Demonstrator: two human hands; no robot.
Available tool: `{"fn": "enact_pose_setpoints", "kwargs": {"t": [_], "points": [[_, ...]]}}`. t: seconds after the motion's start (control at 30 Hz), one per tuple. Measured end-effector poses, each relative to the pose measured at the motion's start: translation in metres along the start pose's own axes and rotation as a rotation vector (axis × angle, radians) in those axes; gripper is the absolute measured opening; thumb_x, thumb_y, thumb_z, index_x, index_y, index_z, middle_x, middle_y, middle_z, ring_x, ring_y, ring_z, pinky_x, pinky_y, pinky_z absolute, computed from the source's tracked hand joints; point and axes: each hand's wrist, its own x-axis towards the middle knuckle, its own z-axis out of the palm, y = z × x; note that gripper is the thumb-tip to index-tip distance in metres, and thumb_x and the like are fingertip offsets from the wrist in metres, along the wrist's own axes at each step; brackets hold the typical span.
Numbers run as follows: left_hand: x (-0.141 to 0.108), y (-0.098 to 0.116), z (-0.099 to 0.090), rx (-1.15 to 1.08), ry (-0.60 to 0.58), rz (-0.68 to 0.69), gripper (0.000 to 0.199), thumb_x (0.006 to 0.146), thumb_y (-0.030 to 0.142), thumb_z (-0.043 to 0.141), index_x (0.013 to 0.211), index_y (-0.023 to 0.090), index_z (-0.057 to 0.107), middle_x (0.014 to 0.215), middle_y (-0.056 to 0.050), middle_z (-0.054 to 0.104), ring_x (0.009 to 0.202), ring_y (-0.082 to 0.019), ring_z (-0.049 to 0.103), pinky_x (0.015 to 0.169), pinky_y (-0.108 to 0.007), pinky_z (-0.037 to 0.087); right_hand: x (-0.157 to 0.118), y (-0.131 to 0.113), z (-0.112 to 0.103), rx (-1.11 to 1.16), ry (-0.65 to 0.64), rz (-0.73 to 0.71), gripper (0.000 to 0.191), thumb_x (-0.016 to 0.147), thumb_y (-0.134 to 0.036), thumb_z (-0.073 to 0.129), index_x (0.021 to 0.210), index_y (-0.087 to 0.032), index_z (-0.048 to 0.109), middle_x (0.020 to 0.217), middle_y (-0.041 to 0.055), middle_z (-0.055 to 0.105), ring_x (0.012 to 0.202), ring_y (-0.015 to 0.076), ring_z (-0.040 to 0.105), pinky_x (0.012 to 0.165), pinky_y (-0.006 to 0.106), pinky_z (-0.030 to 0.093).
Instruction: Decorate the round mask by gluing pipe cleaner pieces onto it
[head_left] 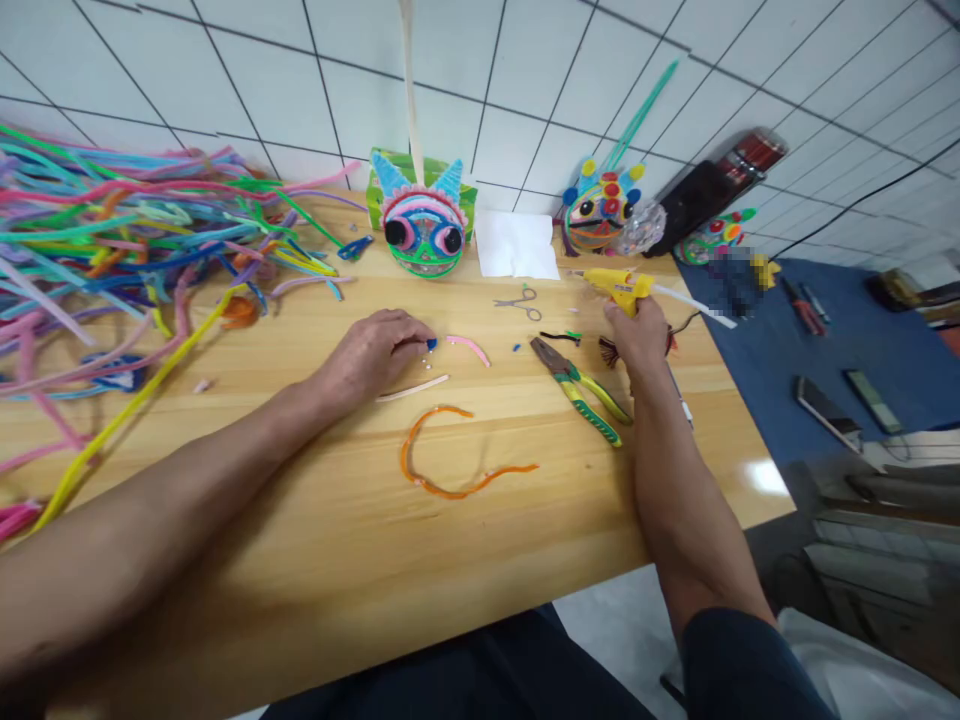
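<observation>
My left hand (373,352) rests on the table with fingers closed, a small blue piece (431,343) at its fingertips. Close by lie a curved pink pipe cleaner piece (469,348) and a pale straight strip (414,388). In my right hand (642,335) is a yellow hot glue gun (619,287), its nozzle pointing left. Below that hand are pliers (574,385) with green and yellow handles, jaws towards the upper left. An orange pipe cleaner (409,455), bent into an open curve, lies nearer to me. Small scissors (519,303) lie between my hands, farther back.
Colourful pipe cleaners (135,230) are heaped at left. Against the tiled wall stand a blue-eared animal-face craft (424,230), a second decorated face (600,210) and a dark bottle (705,190). White paper (517,245) lies between the faces. The wooden table (337,560) ends at right.
</observation>
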Motion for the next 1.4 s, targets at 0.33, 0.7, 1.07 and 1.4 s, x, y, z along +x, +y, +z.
{"fn": "enact_pose_setpoints", "kwargs": {"t": [0.33, 0.7, 1.07, 1.4], "points": [[0.006, -0.003, -0.001, 0.038, -0.114, -0.022, 0.028, 0.097, 0.027, 0.059, 0.115, 0.019, 0.078, 0.11, -0.011, 0.074, 0.105, -0.025, 0.07, 0.101, -0.037, 0.056, -0.009, -0.008, -0.005, -0.023, -0.031, 0.111, 0.025, 0.08, -0.039, 0.071, 0.095, -0.019, 0.067, 0.103, 0.0176, 0.075, 0.099, 0.0353, 0.068, 0.095, 0.053, 0.052], [0.012, 0.002, -0.004, 0.156, -0.198, -0.008, 0.033, 0.102, 0.019, 0.046, 0.117, 0.016, 0.076, 0.11, -0.012, 0.074, 0.112, -0.026, 0.067, 0.105, -0.037, 0.054, -0.072, -0.055, -0.065, -0.104, -0.086, -0.23, 0.034, 0.085, -0.043, 0.074, 0.11, -0.02, 0.073, 0.108, 0.0144, 0.072, 0.106, 0.0341, 0.067, 0.1, 0.058, 0.053], [0.007, 0.006, -0.011, 0.171, -0.202, 0.014, 0.03, 0.102, 0.022, 0.052, 0.116, 0.017, 0.078, 0.108, -0.011, 0.071, 0.112, -0.025, 0.067, 0.104, -0.037, 0.055, -0.09, -0.166, 0.017, 0.164, -0.421, -0.573, 0.011, 0.089, -0.021, 0.067, 0.099, -0.022, 0.072, 0.095, 0.0067, 0.078, 0.087, 0.0234, 0.071, 0.081, 0.036, 0.052], [0.004, 0.016, -0.018, 0.253, -0.211, -0.072, 0.026, 0.102, 0.026, 0.056, 0.114, 0.013, 0.076, 0.109, -0.013, 0.07, 0.108, -0.027, 0.069, 0.098, -0.037, 0.056, -0.094, -0.16, 0.017, 0.057, -0.27, -0.625, 0.016, 0.087, -0.016, 0.059, 0.099, -0.022, 0.068, 0.097, 0.0092, 0.075, 0.09, 0.0266, 0.069, 0.083, 0.039, 0.052]]}}
